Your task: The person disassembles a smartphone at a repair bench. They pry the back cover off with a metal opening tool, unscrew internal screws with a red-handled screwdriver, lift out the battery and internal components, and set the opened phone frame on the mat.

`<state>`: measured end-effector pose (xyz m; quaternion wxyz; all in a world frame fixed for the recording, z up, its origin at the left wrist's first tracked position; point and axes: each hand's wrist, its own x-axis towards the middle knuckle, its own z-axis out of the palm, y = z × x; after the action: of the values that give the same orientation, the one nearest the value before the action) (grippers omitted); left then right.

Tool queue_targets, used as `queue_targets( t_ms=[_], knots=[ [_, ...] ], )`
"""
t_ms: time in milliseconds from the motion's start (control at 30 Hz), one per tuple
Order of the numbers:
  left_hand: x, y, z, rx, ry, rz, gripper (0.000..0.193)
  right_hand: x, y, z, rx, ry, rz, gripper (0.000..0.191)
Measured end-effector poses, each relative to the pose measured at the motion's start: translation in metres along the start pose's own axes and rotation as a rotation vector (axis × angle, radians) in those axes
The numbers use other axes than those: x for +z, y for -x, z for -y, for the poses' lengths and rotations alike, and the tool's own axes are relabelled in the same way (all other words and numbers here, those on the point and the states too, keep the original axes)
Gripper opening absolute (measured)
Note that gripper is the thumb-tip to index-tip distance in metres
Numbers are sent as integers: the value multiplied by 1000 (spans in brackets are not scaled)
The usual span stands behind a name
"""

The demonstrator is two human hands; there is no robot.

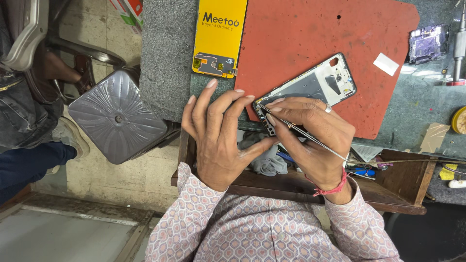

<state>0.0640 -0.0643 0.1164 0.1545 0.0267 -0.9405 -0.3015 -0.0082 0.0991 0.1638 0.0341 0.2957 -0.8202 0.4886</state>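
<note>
Work in hand: a stripped phone frame (310, 87) lies on a red mat (310, 34) at the near edge of the desk (165, 63), and both hands are on its near end.
Left hand (218, 138): fingers spread and laid flat over the desk edge, the thumb reaching across to steady the frame's near corner; it pinches nothing.
Right hand (310, 136): fingers pressed together on metal tweezers (301, 131), whose tips meet the frame's near end; a ring sits on one finger and a red thread circles the wrist.
Progress, as I judge it: the frame already looks emptied, with its pale inner plate bare and no screen or board in it; a separate circuit board (427, 42) rests well apart on the desk. Fine picking at the near end remains; what the tips touch is too small to tell.
Long axis: the frame runs diagonally, from the hands up toward the far right of the mat, its camera cut-out end pointing away from the person.
Around it: a yellow phone back panel (219, 29) lies just beside the mat, a small white slip (386, 64) rests on the mat, and an open wooden drawer (398, 187) below the desk holds cloth and small tools.
</note>
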Motion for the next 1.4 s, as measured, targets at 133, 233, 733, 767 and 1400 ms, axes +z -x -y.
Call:
queue_targets(
  t_ms=[133,233,733,767,1400],
  knots=[
    [0,0,1,4,-2,4,77,1,0,-1,-3,12,3,21],
    [1,0,2,6,-6,5,76,1,0,-2,5,9,10,22],
    [2,-4,-1,18,-21,-8,73,0,0,-4,27,23,-51,19],
    [3,-4,-1,21,-24,-13,74,1,0,-5,41,11,-75,18],
    [3,-7,1,20,-33,-3,75,-36,-21,-24,301,82,-363,8]
  ],
)
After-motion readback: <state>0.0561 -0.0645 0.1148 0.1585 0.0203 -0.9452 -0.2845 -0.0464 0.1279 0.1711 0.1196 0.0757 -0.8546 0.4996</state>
